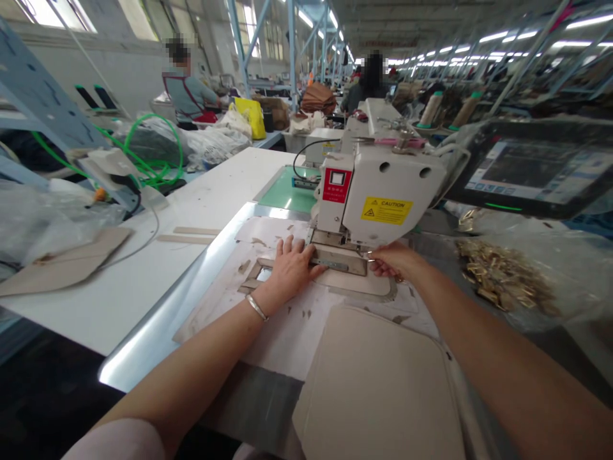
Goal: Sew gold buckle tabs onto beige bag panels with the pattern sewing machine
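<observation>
Beige panel [352, 281] lies flat below the head of a white sewing machine [378, 169], with a metal bar [332, 263] across its upper part. I have my left hand [292, 269] palm down at the bar's left end, its fingers spread and its thumb pointing along the bar's lower edge. Just left of that hand sits a small frame [248, 276] with a rectangular opening. At the bar's right end, my right hand [393, 260] pinches a small shiny piece [370, 255] between its fingertips; I cannot tell what it is. Under all this is a pale sheet [282, 335] dotted with brown scraps. Nearer to me rests a stack of beige pieces [378, 383] with rounded corners. On the white tabletop [205, 191] to the left lie two narrow strips [189, 239], and to the right gold metal parts [502, 275] fill a clear bag [575, 265].
</observation>
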Motion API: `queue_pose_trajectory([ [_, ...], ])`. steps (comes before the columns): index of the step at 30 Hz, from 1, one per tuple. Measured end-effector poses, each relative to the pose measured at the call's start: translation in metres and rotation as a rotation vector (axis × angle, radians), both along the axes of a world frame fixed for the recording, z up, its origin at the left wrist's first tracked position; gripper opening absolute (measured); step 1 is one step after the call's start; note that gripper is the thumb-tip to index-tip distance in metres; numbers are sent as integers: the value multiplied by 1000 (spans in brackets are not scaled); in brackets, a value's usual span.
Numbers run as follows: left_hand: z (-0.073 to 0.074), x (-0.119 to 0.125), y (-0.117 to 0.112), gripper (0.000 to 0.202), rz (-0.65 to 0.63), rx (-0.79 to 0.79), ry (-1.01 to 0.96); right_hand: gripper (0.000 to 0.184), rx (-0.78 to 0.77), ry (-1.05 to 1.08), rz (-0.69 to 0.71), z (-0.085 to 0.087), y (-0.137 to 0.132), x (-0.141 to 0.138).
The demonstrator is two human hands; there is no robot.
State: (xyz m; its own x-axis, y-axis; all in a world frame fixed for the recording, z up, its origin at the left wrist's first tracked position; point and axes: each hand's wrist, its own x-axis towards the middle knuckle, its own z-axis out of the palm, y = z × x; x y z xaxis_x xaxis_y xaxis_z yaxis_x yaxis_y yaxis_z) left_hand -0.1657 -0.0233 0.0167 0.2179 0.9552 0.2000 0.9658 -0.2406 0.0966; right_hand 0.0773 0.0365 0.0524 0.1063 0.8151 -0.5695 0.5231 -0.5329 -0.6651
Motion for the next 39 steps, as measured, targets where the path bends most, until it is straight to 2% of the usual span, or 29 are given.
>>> queue_pose_trajectory([
  [4, 2, 16, 2, 48, -25, -4, 7, 13, 2, -22, -10, 2, 0, 16],
  [10, 6, 37, -7, 51, -79, -75, -25, 17, 9, -28, -23, -1, -2, 49],
  [17, 8, 50, -20, 51, -168, -122, -91, 14, 11, -25, -47, -6, -4, 82],
  [24, 10, 61, -25, 48, -255, -140, -106, 13, 9, -48, -72, -1, -11, 109],
  [30, 11, 66, -30, 50, -258, -136, -95, 12, 32, -59, -79, 1, -17, 116],
  [35, 23, 73, -41, 43, -240, -135, -66, 16, 53, -67, -97, 0, -17, 112],
  [37, 29, 80, -50, 33, -316, -160, -72, 16, 70, -68, -103, 0, -18, 111],
  [39, 34, 91, -61, 30, -449, -200, -99, 16, 107, -88, -96, -1, -20, 110],
])
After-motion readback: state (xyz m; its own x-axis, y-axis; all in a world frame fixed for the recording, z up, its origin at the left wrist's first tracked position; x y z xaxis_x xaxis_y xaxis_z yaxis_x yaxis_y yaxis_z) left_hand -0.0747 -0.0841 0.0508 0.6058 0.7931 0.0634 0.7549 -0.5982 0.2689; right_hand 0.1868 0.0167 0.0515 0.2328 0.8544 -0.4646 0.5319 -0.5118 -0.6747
